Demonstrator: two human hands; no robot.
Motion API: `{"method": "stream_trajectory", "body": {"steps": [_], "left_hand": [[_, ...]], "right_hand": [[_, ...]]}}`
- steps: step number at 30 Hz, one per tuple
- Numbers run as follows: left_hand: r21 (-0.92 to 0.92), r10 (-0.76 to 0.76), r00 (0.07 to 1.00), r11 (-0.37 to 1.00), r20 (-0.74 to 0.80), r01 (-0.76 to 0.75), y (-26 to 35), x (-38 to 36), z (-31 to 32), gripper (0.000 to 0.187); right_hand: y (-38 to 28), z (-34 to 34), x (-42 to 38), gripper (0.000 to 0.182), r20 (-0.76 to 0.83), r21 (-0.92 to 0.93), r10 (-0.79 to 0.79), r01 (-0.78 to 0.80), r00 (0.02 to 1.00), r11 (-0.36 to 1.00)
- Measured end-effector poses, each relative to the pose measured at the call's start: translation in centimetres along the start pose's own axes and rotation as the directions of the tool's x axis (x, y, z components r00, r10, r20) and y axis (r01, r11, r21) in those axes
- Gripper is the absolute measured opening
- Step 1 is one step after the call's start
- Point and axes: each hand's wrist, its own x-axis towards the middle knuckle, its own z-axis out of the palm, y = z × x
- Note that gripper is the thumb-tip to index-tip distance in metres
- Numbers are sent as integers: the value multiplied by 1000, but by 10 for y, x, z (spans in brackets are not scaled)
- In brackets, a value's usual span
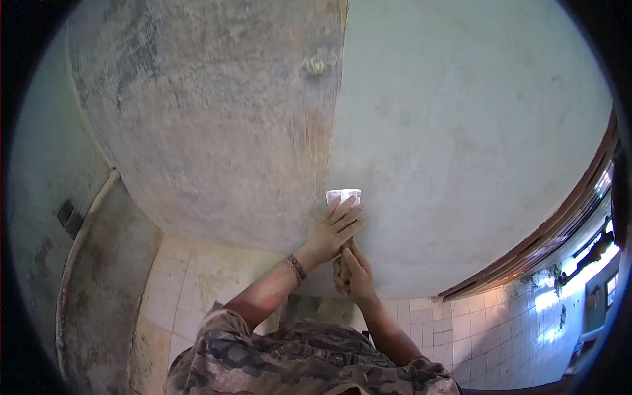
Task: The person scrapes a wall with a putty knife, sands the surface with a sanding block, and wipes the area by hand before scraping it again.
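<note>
A pale, shiny flat blade (343, 195) lies against the wall, just right of the edge between the rough grey-brown surface (217, 118) and the smooth pale green one (461, 131). My left hand (334, 232) rests on the blade with its fingers spread over it. Just below, my right hand (355, 271) is closed around the tool's handle, which is mostly hidden by the fingers. The two hands meet at the handle. A braided bracelet (295, 270) circles my left wrist.
A raised ledge with a pale edge (82, 243) runs along the left wall, near a dark recess (70, 218). Tiled floor (474, 329) lies below. A brown wooden frame (526, 253) with bars curves along the right side.
</note>
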Motion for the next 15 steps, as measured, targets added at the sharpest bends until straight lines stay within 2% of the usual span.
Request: {"method": "stream_trajectory", "body": {"steps": [1,2,4,7,9,11,14,15], "left_hand": [[20,-12,999,1000,31,11,2,-4,0,29],[8,-23,997,1000,72,22,3,-10,0,31],[-50,-47,987,997,154,55,11,-22,-3,37],[-38,-97,965,993,243,110,23,-55,4,38],[-36,-89,964,994,252,101,18,-93,27,38],[37,-107,902,994,418,101,23,-120,37,39],[-14,-109,856,991,506,134,31,-139,51,40],[-23,-115,849,989,515,148,29,-141,54,40]], "right_hand": [[6,-6,1,47,55,5,-32,32,998,999],[15,-12,5,47,51,10,-3,2,999,1000],[43,-22,2,46,35,-43,-66,68,997,997],[65,-29,-13,46,81,34,104,-108,991,994],[87,-38,-14,45,72,39,155,-158,985,987],[115,-49,-11,38,-28,-163,152,-155,988,974],[116,-62,-10,40,-104,-229,326,-342,940,911],[113,-64,-9,40,-111,-224,343,-360,933,906]]}}
